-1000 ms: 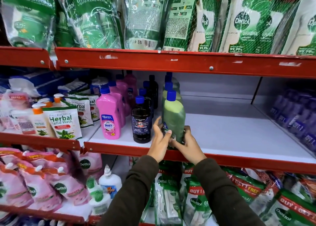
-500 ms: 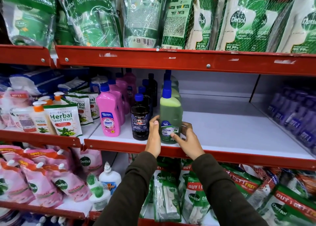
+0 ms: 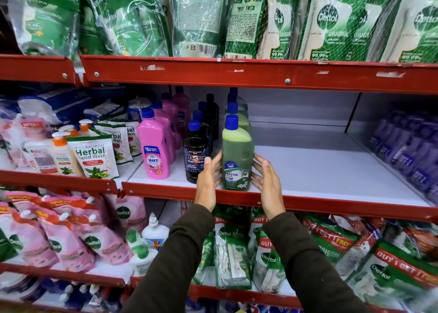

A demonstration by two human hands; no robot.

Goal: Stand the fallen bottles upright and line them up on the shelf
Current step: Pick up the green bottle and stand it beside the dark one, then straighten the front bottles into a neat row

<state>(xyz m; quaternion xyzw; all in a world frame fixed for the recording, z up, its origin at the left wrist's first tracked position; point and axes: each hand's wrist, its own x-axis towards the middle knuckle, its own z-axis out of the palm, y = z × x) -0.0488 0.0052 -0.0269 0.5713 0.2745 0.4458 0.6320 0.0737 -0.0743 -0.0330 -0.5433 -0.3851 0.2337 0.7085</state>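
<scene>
A green Bactin floor cleaner bottle [image 3: 237, 151] with a blue cap stands upright at the front of the white shelf [image 3: 320, 170], heading a row of green bottles. My left hand [image 3: 208, 180] is at its left side and my right hand [image 3: 265, 180] at its right side. Both have fingers spread and loose; the left fingertips just reach the bottle, the right ones are slightly apart from it. Left of it, a black Bactin bottle [image 3: 195, 151] and a pink Shakti bottle [image 3: 152, 149] stand upright, each with a row behind it.
The shelf to the right of the green row is bare up to purple bottles [image 3: 407, 156] at the far right. Herbal hand wash pouches [image 3: 94, 156] fill the left bay. Dettol refill packs [image 3: 331, 23] hang above the red shelf lip [image 3: 331, 202].
Both hands have loosened from the green bottle and opened beside it. The bottle now stands with its label facing forward at the shelf front.
</scene>
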